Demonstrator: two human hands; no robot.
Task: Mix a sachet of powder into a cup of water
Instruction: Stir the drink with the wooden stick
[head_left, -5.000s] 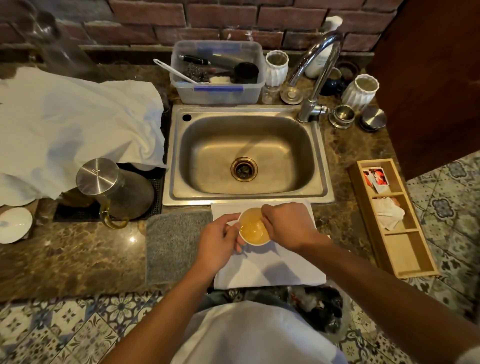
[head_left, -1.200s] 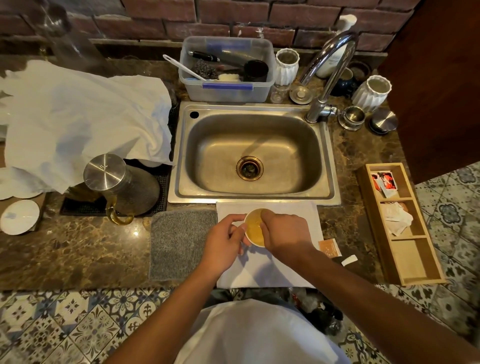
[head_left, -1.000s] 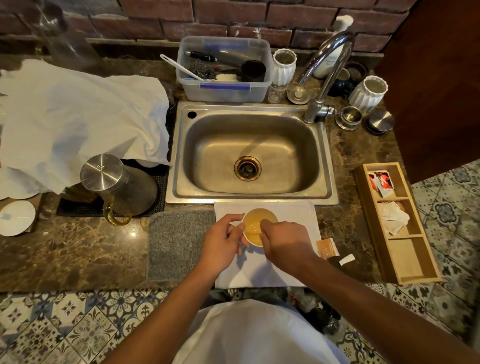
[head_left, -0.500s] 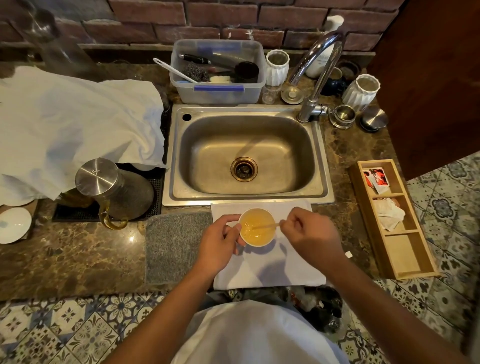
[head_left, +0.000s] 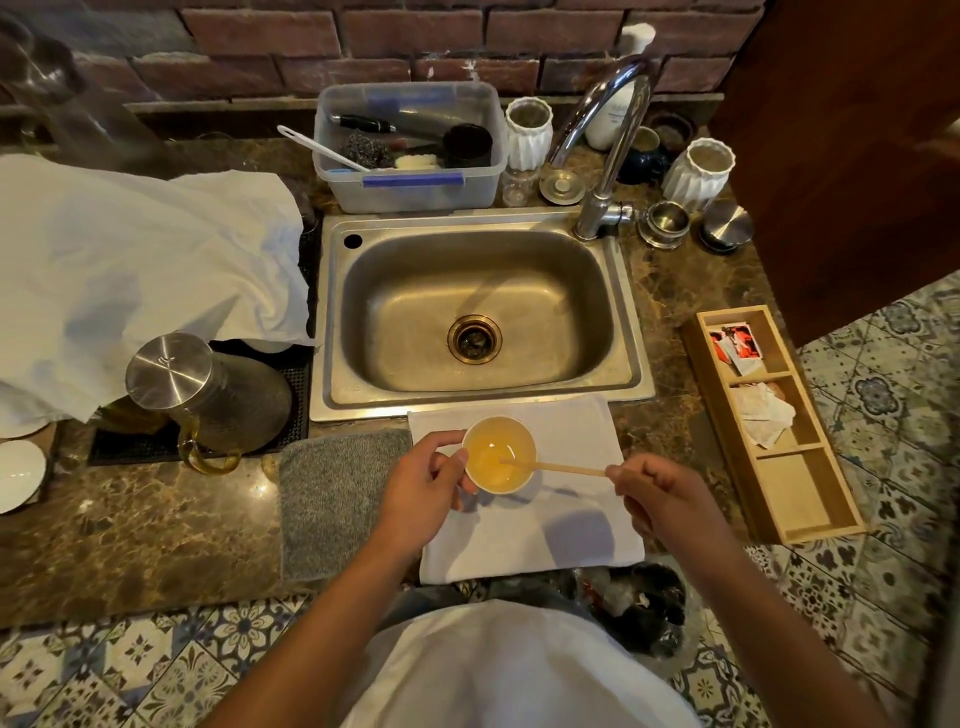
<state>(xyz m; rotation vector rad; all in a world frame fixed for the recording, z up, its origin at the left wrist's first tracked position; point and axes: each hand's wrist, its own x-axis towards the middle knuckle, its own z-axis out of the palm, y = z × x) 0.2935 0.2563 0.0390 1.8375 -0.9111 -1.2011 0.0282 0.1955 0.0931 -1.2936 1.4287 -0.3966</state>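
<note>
While my left hand (head_left: 423, 480) grips the side of the small white cup (head_left: 498, 454), my right hand (head_left: 657, 496) pinches the outer end of a thin wooden stir stick (head_left: 558, 467), its other end dipped in the cloudy yellow liquid. My hands are apart, one on each side of the cup. It stands on a white cloth (head_left: 561, 540) just in front of the steel sink (head_left: 480, 312), beside a grey mat (head_left: 337, 493). To my right lies a wooden tray (head_left: 779, 499) holding sachets (head_left: 737, 343).
</note>
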